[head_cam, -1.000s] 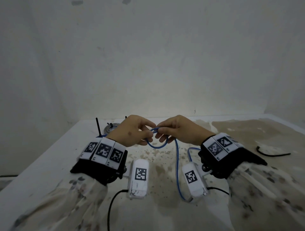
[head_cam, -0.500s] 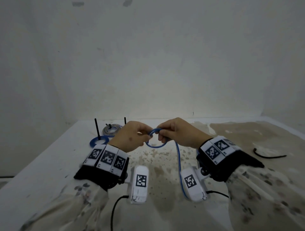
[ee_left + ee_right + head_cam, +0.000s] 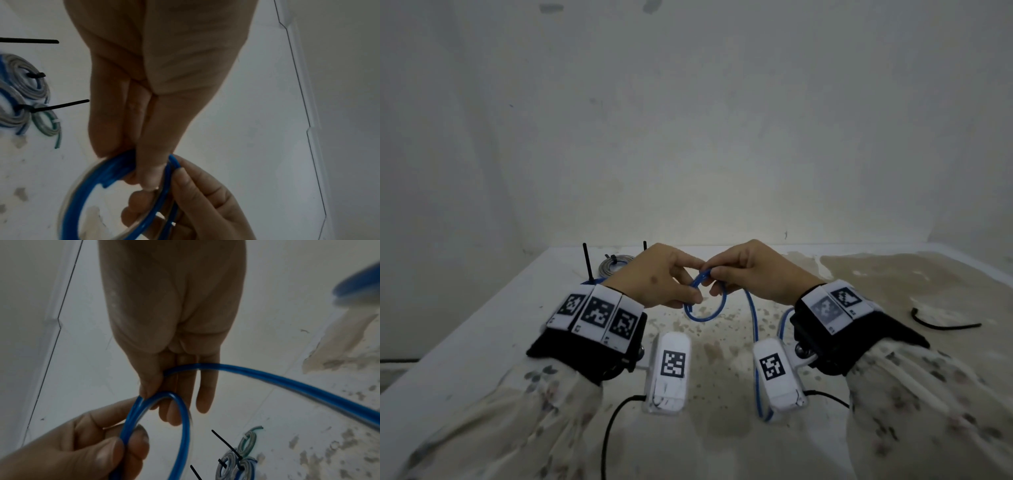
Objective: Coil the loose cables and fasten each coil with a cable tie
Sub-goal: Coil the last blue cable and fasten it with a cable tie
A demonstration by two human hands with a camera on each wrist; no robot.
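Observation:
A blue cable (image 3: 717,310) hangs as a small loop between my two hands above the table. My left hand (image 3: 664,284) pinches the loop's left side between thumb and fingers; the left wrist view shows this loop (image 3: 98,175) under my thumb. My right hand (image 3: 750,270) pinches the top of the loop. In the right wrist view the blue cable (image 3: 179,418) curves past my fingers and its loose length runs off to the right. The rest of the cable trails down toward my body (image 3: 756,359).
Tied coils of grey and blue cable (image 3: 613,265) lie at the back left, their black tie tails (image 3: 587,260) sticking up. A loose black cable tie (image 3: 941,323) lies on the right of the stained white table (image 3: 876,274). Walls close the back and sides.
Both hands have risen slightly and stayed together at the loop. The loop now hangs lower and rounder beneath my fingers. The tied coils at the back left have come into view.

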